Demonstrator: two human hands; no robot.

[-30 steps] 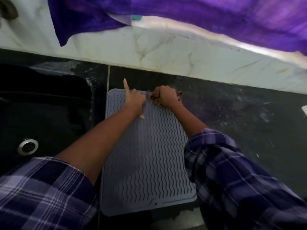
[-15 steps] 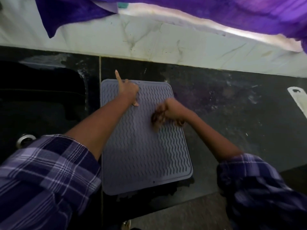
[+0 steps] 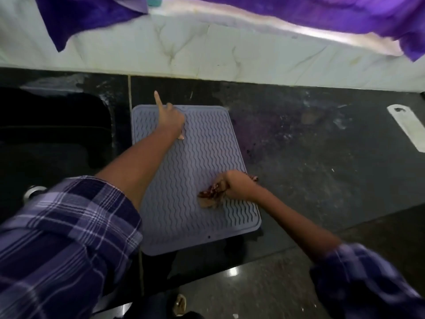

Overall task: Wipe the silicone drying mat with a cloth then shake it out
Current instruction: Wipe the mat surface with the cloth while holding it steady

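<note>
grey wavy-ribbed mat [image 3: 195, 171]; brown-red cloth [image 3: 210, 195]; purple plaid sleeve [image 3: 69, 233].

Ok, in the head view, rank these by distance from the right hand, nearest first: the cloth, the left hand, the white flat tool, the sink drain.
From the right hand:
1. Cloth, in its grip on the mat's near right part.
2. Left hand, at the mat's far edge.
3. White flat tool, far right on the counter, and sink drain, far left: too close to call.

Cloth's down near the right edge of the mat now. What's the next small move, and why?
Probably sweep the cloth leftward across the near end of the mat. The right hand grips it low on the mat's right side, leaving the near-left ridges uncovered, while the left hand presses the far edge, which should keep the mat from sliding.
</note>
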